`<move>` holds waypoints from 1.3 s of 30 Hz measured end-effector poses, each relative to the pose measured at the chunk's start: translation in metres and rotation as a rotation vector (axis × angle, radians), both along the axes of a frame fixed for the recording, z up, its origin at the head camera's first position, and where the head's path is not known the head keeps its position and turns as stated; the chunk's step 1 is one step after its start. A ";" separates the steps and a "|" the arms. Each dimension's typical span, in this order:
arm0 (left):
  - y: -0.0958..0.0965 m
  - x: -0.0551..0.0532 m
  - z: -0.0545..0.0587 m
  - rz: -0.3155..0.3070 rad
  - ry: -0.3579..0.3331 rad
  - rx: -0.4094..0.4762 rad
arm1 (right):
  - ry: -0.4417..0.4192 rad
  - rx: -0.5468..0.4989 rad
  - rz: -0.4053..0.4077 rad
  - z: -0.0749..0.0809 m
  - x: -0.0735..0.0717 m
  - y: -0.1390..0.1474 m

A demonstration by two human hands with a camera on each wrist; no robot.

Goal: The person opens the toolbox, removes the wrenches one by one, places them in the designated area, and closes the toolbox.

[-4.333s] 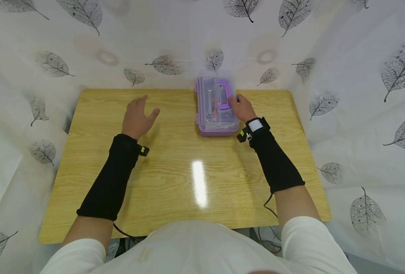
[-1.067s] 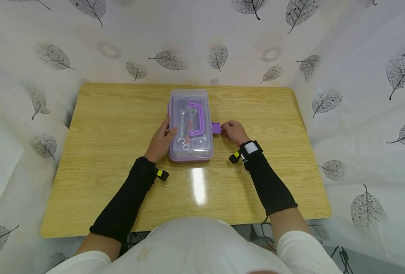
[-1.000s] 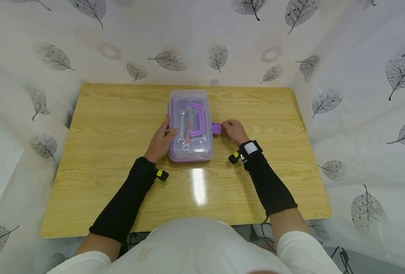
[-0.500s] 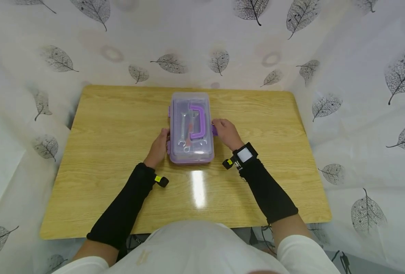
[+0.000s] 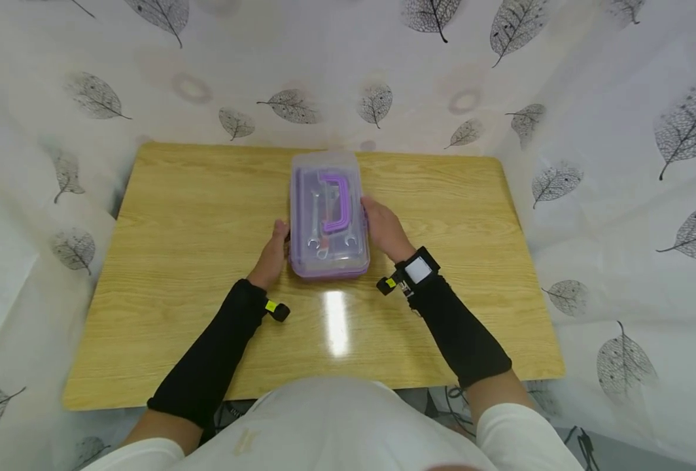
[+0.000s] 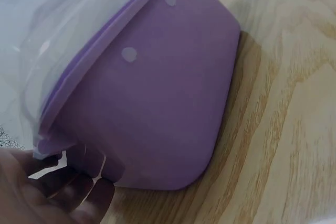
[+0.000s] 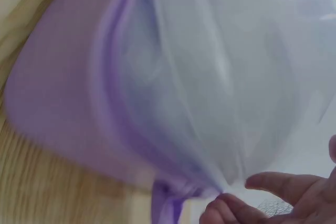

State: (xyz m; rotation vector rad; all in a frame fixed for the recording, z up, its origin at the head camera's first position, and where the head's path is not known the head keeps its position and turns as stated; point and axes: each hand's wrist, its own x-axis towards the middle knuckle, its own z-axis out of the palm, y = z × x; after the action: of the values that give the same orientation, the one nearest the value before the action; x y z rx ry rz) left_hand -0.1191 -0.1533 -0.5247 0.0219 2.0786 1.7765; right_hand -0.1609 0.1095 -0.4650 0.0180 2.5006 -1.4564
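A purple toolbox (image 5: pixel 331 271) with a clear lid (image 5: pixel 307 196) and a purple handle (image 5: pixel 345 204) rests on the wooden table. Wrenches (image 5: pixel 315 219) show through the lid. My left hand (image 5: pixel 270 256) is at the box's left side; its bent fingers touch the wall by the hinge in the left wrist view. On the other side, my right hand (image 5: pixel 386 229) holds the lid's edge between thumb and fingers. A purple latch (image 7: pixel 167 203) hangs loose below that hand in the right wrist view. The lid's right side looks slightly raised.
The table (image 5: pixel 195 196) reaches back to a white curtain (image 5: pixel 207 39) with a leaf print, which also runs along both sides. Black cables (image 5: pixel 456 405) hang below the front edge near the person's right arm.
The box came from the back right to the middle. The right hand pulled the latch outward, then moved in to the lid's edge. The left hand slid from the lid to the side wall.
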 end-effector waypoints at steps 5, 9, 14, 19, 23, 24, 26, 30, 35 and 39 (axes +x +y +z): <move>-0.001 0.001 0.006 -0.006 -0.005 0.032 | -0.197 -0.409 -0.133 0.013 -0.010 0.001; -0.004 -0.004 -0.010 -0.005 0.011 0.063 | -0.369 -0.626 -0.230 0.018 -0.020 0.010; -0.017 -0.007 -0.018 -0.002 0.028 0.085 | -0.499 -0.809 -0.173 0.025 -0.028 0.014; -0.039 -0.003 0.000 0.069 0.060 0.103 | -0.506 -0.840 -0.131 0.034 -0.032 0.006; -0.055 0.003 0.018 0.130 0.084 0.098 | -0.469 -0.835 -0.116 0.044 -0.034 -0.002; -0.059 0.004 0.020 0.138 0.090 0.109 | -0.460 -0.836 -0.100 0.047 -0.034 -0.004; -0.065 0.007 0.024 0.157 0.103 0.118 | -0.444 -0.841 -0.059 0.053 -0.034 -0.009; -0.074 0.010 0.024 0.185 0.126 0.126 | -0.410 -0.837 0.021 0.069 -0.034 -0.024; -0.082 0.009 0.013 0.233 0.169 0.110 | -0.392 -0.818 0.074 0.085 -0.034 -0.047; -0.088 0.012 0.018 0.270 0.242 0.111 | -0.391 -0.838 0.112 0.093 -0.031 -0.066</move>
State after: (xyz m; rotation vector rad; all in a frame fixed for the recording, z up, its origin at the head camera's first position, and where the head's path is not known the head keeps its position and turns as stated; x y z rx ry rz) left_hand -0.1070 -0.2414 -0.5070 -0.0144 2.2338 2.1429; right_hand -0.1921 0.0438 -0.3722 0.0085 1.4364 -2.0818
